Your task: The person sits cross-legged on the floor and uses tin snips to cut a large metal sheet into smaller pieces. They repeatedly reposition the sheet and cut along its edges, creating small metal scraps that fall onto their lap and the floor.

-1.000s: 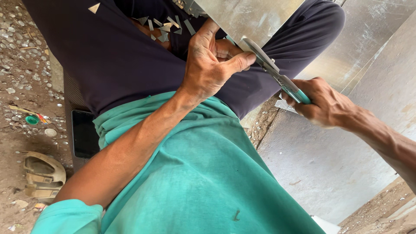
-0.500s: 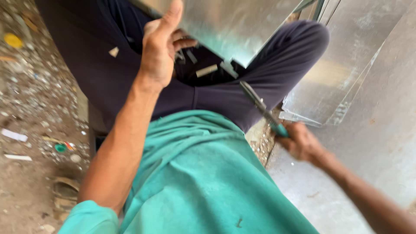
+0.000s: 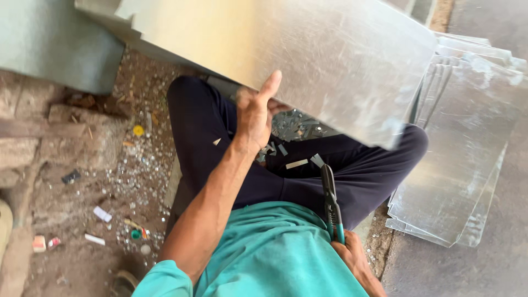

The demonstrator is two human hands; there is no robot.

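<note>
On the ground, cross-legged in dark trousers [image 3: 379, 165] and a teal shirt [image 3: 275, 253], sat the person, w/ a big metal sheet [image 3: 308, 49] raised over the lap. Left hand [image 3: 254, 113] gripped the sheet's lower edge, thumb up against its face, fingers tucked behind it, so its grip was closed on the sheet. Right hand [image 3: 355, 258] sat low by the right hip, grip wrapped round the green handles of tin snips [image 3: 331, 201]; blades dark, pointing up toward the sheet but apart from it; couldn't tell if the blades were parted.

Small metal offcuts [image 3: 297, 163] lay on the trousers & in the gap btwn the legs. To the right, a stack of similar sheets [image 3: 462, 165] lay flat on grey concrete floor [image 3: 495, 264], edges fanned out. To the left, bare dirt ground [image 3: 82, 264], rough & stony, scattered w/ shiny metal chips, bits of litter, a yellow cap [image 3: 138, 130]. Upper left, a grey-green slab [image 3: 55, 38] sat above broken stone. Outdoor-looking daylight, no desk; work was done on the lap.
</note>
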